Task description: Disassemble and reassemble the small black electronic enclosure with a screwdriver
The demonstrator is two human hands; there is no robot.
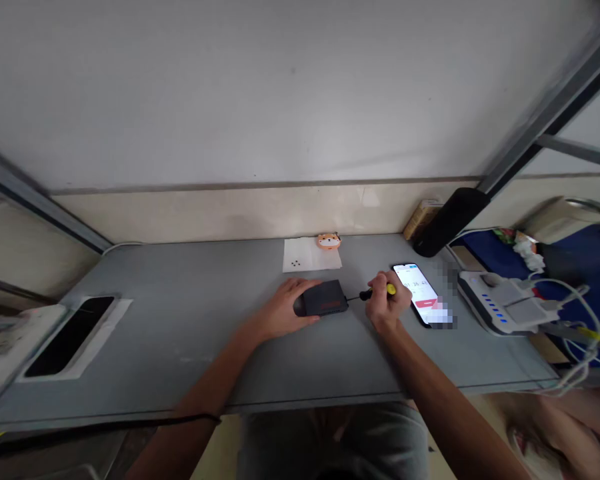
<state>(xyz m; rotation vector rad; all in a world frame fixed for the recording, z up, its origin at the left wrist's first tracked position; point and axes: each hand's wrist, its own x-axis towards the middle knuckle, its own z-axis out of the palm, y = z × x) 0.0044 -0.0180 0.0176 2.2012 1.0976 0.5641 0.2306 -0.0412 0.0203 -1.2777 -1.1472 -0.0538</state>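
A small dark box-shaped device (326, 298) lies on the grey table (190, 360), a little right of the middle. My left hand (286, 309) grips its left end, thumb on the near side and fingers over the far side. My right hand (387, 300) is closed round the yellow and black handle of a screwdriver (365, 295). The screwdriver's thin shaft points left, and its tip is at the device's right end. Behind the device, several tiny dark pieces (295, 263) rest on a white paper (305, 254), beside an orange animal-faced item (329, 241).
A lit phone (423, 295) lies right of my right hand. Farther right are a white power strip (500, 303) with cables and a black cylinder (450, 222). At the left, a dark-screened phone (70, 337) rests on white paper. A person's bare leg (565, 427) shows at lower right.
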